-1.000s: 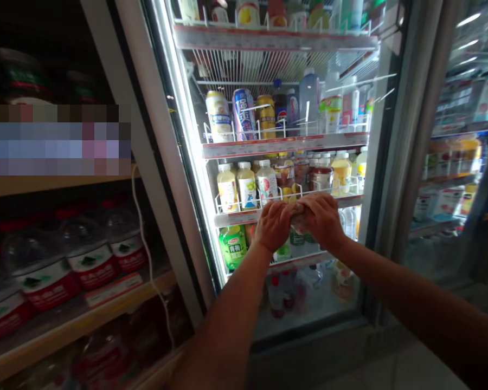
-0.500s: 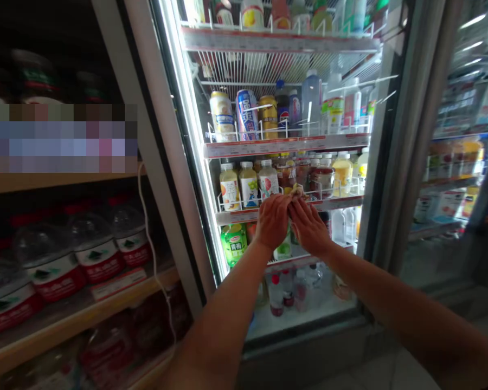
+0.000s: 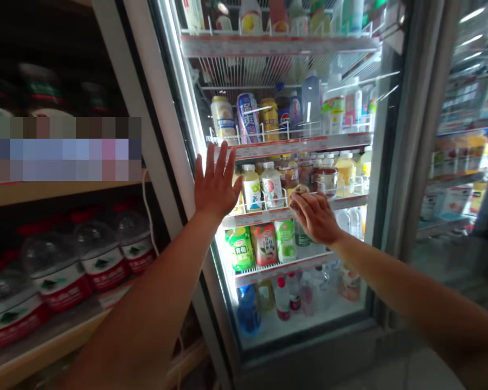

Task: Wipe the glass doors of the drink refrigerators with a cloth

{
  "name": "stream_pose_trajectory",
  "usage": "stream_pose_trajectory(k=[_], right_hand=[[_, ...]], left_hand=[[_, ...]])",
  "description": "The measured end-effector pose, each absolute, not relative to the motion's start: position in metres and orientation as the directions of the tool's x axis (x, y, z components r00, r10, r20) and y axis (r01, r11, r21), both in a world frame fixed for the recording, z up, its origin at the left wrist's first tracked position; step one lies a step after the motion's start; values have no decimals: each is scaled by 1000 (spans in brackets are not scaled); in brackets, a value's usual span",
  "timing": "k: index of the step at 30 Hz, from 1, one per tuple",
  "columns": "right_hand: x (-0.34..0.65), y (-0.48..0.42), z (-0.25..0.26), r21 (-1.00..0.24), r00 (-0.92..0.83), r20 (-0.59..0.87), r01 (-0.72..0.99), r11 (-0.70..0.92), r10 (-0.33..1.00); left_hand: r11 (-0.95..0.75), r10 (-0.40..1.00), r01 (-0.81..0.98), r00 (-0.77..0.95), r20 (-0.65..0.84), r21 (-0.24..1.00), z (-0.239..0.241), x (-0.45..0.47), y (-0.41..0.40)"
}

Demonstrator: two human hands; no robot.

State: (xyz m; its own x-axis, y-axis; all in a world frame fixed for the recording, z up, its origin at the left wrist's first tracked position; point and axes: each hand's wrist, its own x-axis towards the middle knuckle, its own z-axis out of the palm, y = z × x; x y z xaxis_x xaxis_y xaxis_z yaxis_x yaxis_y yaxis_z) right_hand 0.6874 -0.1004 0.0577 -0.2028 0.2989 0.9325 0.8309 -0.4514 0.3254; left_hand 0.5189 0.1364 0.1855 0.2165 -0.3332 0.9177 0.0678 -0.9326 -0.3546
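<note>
left hand (image 3: 215,184): fingers spread flat on cooler door (image 3: 386,179) glass, holding nothing
right hand (image 3: 315,216): fingers closed on crumpled cloth (image 3: 299,190), at its 11 o'clock
step: likely wiping glass
next: needs even pressure

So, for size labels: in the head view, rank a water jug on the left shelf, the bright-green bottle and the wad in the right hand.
1. water jug, though nearer the camera.
2. bright-green bottle.
3. wad, partly hidden by the right hand.
</note>
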Motion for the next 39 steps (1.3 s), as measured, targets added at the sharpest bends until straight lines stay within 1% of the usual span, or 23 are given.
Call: stream_pose_trajectory(k=[3, 6, 9, 11, 13, 15, 17, 19, 22, 25, 27, 30, 31, 33, 35, 37, 39], right_hand=[[691, -96, 107, 338, -241, 937, 810, -480, 252], [690, -84, 161, 344, -230, 930, 817, -463, 285], [686, -66, 188, 234, -147, 964, 864, -446, 222], [683, -57, 185, 155, -92, 983, 880, -449, 159], [683, -54, 173, 118, -69, 990, 879, -463, 122], [684, -59, 167, 132, -72, 987, 867, -481, 141], [688, -68, 173, 148, -60, 980, 853, -500, 188], [694, -80, 187, 114, -10, 981, 841, -529, 196], [704, -91, 200, -20, 108, 987, 817, -577, 119], [712, -95, 189, -144, 176, 984, 808, -571, 1], [718, -97, 180, -159, 168, 985, 822, -546, -33], [726, -105, 186, -114, 146, 989, 827, -551, 15], [730, -109, 194, -119, 161, 987, 817, -564, 25], [738, -117, 210, -177, 219, 976, 788, -590, 1], [746, -124, 215, -248, 265, 962, 763, -596, -61], [752, -129, 204, -307, 293, 948, 740, -598, -124], [756, -133, 181, -355, 332, 930, 708, -610, -157]], left_hand=[[-943, -316, 47, 193, 929, -331, 181, 519, 131], [-956, -270, 49, 227, 936, -288, 180, 517, 128], [-964, -244, 42, 254, 936, -263, 181, 516, 129], [-965, -241, 38, 259, 935, -259, 182, 517, 131], [-965, -235, 47, 275, 932, -257, 182, 517, 131], [-964, -228, 63, 296, 927, -258, 182, 516, 130], [-966, -219, 68, 308, 926, -251, 182, 515, 129], [-970, -202, 67, 314, 928, -234, 182, 513, 127], [-974, -178, 75, 332, 926, -214, 183, 512, 125], [-975, -167, 83, 343, 924, -207, 183, 511, 124], [-977, -162, 77, 338, 927, -198, 183, 512, 123], [-975, -161, 88, 339, 927, -202, 183, 513, 125], [-973, -164, 101, 340, 926, -209, 183, 514, 126], [-965, -180, 118, 343, 922, -233, 182, 514, 129], [-961, -189, 126, 350, 918, -245, 182, 514, 129], [-958, -181, 143, 366, 913, -247, 181, 512, 127], [-950, -157, 192, 387, 909, -246, 181, 509, 122]])
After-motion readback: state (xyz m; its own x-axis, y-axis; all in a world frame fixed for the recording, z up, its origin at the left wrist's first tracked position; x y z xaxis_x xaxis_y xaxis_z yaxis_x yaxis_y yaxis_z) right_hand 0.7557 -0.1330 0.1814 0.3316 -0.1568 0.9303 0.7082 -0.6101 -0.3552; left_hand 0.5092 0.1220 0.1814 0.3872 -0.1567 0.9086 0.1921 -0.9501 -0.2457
